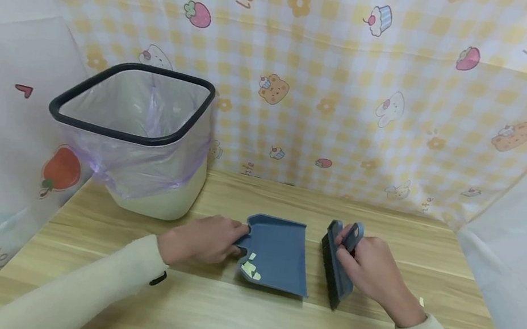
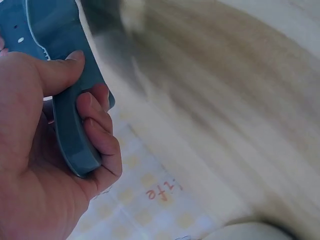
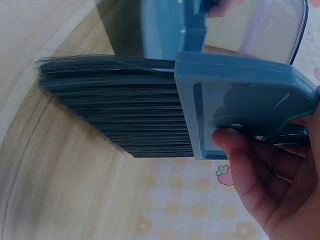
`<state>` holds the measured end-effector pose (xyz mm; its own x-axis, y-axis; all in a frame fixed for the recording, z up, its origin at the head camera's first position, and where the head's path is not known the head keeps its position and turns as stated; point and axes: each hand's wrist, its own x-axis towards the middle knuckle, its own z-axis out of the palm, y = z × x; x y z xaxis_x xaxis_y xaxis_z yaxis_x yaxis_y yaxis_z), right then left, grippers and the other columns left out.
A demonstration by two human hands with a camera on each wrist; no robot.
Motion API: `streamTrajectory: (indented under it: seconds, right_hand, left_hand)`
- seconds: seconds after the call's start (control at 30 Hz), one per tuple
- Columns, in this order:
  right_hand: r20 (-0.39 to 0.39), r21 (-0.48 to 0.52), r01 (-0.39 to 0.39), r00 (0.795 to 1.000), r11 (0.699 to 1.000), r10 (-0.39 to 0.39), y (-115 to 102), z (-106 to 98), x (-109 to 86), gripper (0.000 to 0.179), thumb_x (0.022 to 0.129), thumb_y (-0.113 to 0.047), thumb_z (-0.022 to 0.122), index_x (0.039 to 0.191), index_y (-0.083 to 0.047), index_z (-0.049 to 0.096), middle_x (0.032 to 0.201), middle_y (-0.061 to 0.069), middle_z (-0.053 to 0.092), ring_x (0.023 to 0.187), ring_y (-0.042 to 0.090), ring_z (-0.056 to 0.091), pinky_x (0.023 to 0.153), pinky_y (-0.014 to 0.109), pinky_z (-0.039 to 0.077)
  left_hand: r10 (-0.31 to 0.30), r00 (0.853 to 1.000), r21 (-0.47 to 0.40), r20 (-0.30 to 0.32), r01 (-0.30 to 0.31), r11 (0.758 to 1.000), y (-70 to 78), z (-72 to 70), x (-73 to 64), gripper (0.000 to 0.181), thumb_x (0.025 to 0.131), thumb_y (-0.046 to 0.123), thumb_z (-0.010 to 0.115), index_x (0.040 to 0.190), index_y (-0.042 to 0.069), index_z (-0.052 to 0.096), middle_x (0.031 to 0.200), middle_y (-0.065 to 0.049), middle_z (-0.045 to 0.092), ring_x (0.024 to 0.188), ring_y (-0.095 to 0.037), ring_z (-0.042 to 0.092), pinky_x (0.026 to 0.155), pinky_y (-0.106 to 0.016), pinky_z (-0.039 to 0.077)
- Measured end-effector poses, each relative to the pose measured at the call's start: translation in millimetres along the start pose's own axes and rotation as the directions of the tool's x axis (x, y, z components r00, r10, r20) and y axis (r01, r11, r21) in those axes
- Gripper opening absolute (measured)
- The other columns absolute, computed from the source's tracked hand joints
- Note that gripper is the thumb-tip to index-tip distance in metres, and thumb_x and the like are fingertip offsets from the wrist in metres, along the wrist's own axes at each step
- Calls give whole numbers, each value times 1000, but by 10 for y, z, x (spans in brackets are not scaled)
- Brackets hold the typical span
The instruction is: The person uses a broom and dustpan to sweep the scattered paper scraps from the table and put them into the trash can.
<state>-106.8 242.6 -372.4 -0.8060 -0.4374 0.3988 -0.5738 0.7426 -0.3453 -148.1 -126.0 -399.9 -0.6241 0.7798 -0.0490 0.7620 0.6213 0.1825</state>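
Observation:
My left hand point(image 1: 210, 238) grips the handle of a blue dustpan point(image 1: 278, 250); the left wrist view shows the fingers curled round that handle point(image 2: 75, 135), thumb on top. Several pale yellow-green scraps point(image 1: 249, 269) lie in the pan at its near corner by the handle. To the right of the pan, my right hand point(image 1: 371, 268) holds a blue hand brush point(image 1: 342, 272) with dark bristles point(image 3: 120, 105). Brush and pan are a short gap apart. In the right wrist view the fingers point(image 3: 240, 155) press against the brush's blue back.
A bin point(image 1: 170, 196) with a black rim and a clear purplish bag stands at the back left of the wooden table point(image 1: 218, 318). One small pale scrap point(image 1: 421, 302) lies beside the right wrist. A checked curtain point(image 1: 299, 135) hangs behind, with white sheets at both sides.

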Motion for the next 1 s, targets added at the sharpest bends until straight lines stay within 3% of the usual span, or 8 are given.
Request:
streamTrajectory:
  seconds: [0.37,0.7,1.0]
  right_hand:
    - [37,-9,-65,997,998,66,17,-3,-16,14,102,-6,61,101,-9,75,72,-12,67,56,-4,51,60,31,51]
    - [56,3,-119,991,993,119,-9,-15,-10,15,105,-7,57,98,-16,67,59,-16,47,50,2,43,56,29,42]
    - [67,9,-133,989,991,132,-12,-13,-4,14,106,-8,57,99,-16,67,56,-15,44,49,2,41,54,28,40]
  left_hand:
    - [30,999,42,-20,-29,999,44,-408,-20,24,111,25,69,117,3,63,101,-5,68,87,-23,69,78,-42,60]
    - [-23,1000,21,-19,24,999,116,-879,-83,22,112,28,67,111,7,61,93,1,59,81,-18,62,74,-40,56]
    - [1,997,149,-71,10,989,218,-1289,-143,24,112,29,66,107,5,62,85,1,59,72,-18,62,68,-42,57]
